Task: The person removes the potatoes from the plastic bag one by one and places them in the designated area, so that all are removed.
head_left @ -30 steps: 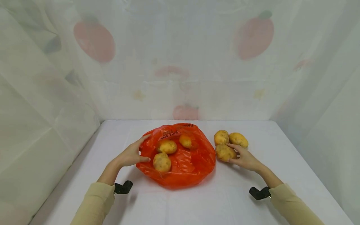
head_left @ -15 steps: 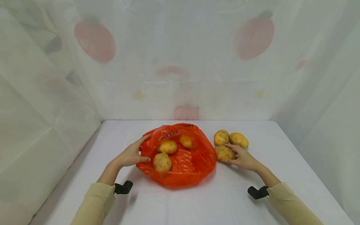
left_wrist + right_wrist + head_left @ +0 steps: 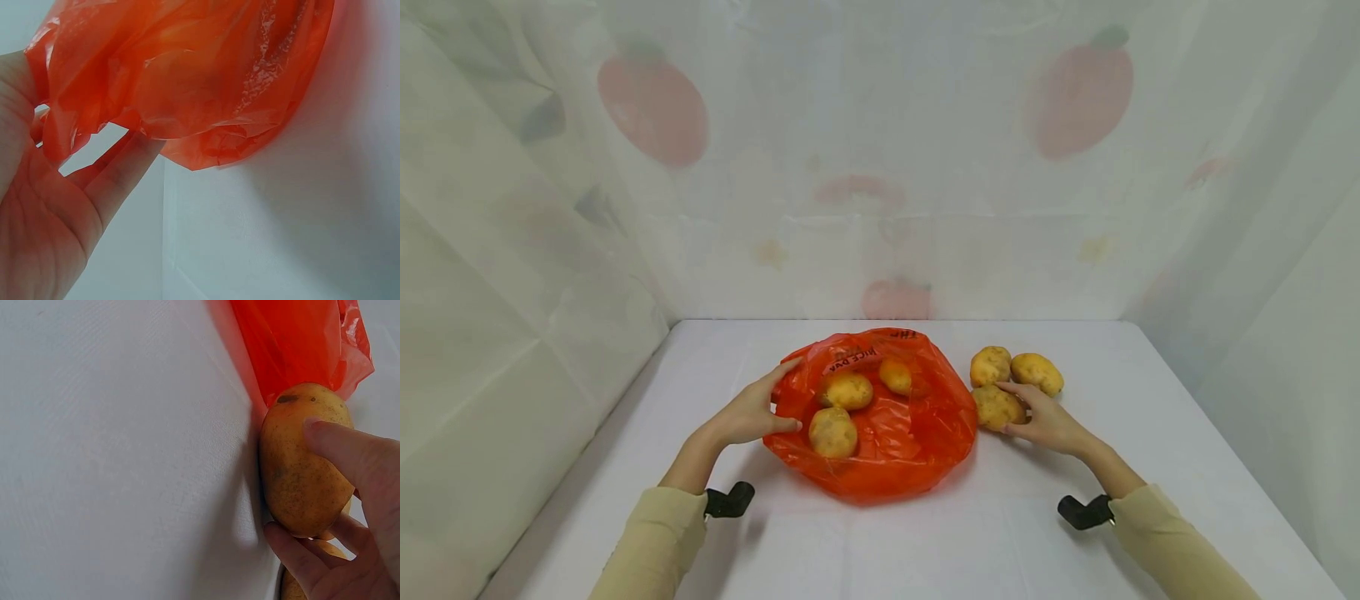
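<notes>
Possibly the gripped potato [image 3: 996, 408], held between the thumb and fingers of the right hand [image 3: 1047, 422] close beside the red bag [image 3: 872, 482], could twist loose, its rounded sides offering little purchase. Should the left hand [image 3: 743, 414], curled at the bag's rim, slacken, thin plastic might sag inward; a bump could roll the two potatoes [image 3: 990, 367] behind.

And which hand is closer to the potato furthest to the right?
The right hand: it is just in front of that potato, gripping another potato. The left hand is farther away, touching the left side of the bag.
</notes>
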Motion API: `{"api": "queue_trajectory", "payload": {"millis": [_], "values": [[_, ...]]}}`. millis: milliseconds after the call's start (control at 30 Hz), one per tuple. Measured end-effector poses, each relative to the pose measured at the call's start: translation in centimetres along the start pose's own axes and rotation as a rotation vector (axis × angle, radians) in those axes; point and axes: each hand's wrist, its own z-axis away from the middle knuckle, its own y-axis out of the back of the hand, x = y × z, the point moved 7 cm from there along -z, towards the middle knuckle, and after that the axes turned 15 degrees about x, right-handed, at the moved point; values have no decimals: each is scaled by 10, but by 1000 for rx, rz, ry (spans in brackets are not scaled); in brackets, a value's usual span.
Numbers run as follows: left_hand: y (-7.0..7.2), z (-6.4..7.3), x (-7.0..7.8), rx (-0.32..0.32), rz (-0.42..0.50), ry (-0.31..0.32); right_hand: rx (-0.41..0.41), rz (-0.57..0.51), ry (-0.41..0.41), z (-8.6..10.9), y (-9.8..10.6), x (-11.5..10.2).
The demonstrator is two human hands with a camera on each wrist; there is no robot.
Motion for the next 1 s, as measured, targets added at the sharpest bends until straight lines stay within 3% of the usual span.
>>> {"api": "queue_trajectory", "payload": {"millis": [700,1000], "values": [[0,0,1,1,-2,16,-26,10,19,3,1,-5],[1,0,1,0,-16,23,-26,-60,20,1,9,-13]]}}
